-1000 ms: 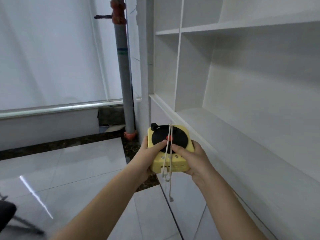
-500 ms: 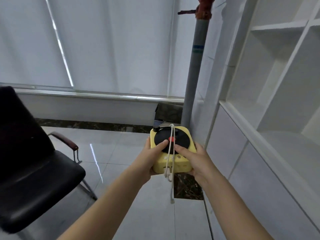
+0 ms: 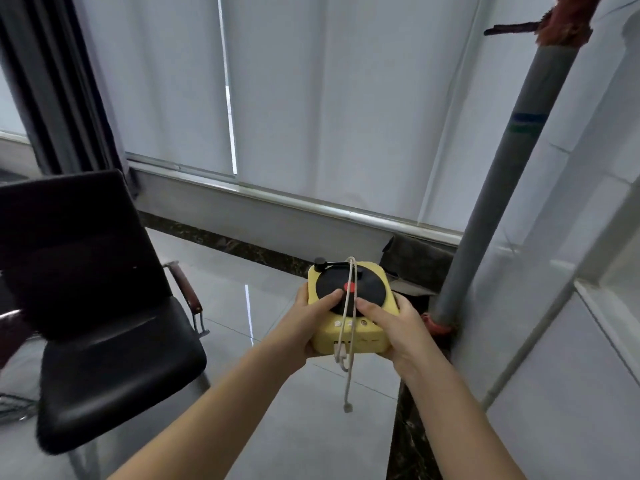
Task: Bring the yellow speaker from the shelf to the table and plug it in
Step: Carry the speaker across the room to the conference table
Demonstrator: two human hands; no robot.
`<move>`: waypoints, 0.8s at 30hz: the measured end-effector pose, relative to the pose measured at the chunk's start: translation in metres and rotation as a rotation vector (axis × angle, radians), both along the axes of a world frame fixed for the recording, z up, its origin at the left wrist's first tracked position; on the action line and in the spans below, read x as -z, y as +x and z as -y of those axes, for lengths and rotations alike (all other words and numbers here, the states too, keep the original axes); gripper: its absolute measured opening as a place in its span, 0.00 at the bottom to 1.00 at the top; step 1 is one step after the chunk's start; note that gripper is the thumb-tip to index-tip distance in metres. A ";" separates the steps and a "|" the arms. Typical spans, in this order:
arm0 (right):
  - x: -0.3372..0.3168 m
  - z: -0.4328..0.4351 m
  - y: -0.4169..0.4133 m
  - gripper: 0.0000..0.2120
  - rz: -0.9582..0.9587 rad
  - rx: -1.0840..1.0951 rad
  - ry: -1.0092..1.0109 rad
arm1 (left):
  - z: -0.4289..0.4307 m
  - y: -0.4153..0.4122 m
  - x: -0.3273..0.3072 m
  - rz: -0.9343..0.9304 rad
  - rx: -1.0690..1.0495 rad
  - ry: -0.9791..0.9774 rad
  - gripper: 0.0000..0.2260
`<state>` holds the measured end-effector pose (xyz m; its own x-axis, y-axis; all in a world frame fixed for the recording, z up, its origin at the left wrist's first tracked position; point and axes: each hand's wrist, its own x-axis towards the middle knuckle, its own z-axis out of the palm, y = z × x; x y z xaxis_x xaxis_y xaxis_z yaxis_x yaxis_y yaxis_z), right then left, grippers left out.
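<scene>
Speaker (image 3: 365,336) clasped between left fingers (image 3: 327,302) and right fingers (image 3: 370,310).

A black chair (image 3: 114,355) is standing well left of the pipe (image 3: 502,188); open floor (image 3: 242,289) is lying between them; the shelf (image 3: 561,410) is crowding the pipe's right.

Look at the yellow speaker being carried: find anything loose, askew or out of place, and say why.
The white cable is not coiled: it lies loosely over the top of the yellow speaker, and its plug end dangles free below the left hand and right hand that grip the speaker. It might snag or slip off.
</scene>
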<state>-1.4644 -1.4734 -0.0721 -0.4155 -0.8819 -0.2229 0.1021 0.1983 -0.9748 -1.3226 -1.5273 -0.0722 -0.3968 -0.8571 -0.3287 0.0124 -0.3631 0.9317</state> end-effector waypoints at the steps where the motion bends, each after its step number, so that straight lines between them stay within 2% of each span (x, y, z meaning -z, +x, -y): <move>1: -0.001 0.013 -0.004 0.39 -0.004 -0.014 0.003 | 0.011 -0.003 0.000 0.000 -0.015 0.005 0.29; 9: 0.005 0.133 -0.022 0.38 0.015 -0.098 0.038 | 0.119 -0.018 0.005 0.005 -0.101 0.019 0.28; 15: 0.011 0.254 -0.029 0.38 0.003 -0.142 0.028 | 0.230 -0.023 0.009 -0.020 -0.137 -0.002 0.21; 21: 0.009 0.375 -0.035 0.36 0.031 -0.159 0.027 | 0.349 -0.029 0.002 -0.018 -0.184 -0.001 0.18; 24: 0.010 0.427 -0.039 0.36 0.029 -0.183 0.018 | 0.397 -0.033 0.002 -0.002 -0.203 -0.007 0.20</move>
<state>-1.5035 -1.9003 -0.0824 -0.2412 -0.9380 -0.2490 0.0911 0.2336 -0.9681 -1.3560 -1.9247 -0.0738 -0.2163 -0.9218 -0.3218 0.0865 -0.3464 0.9341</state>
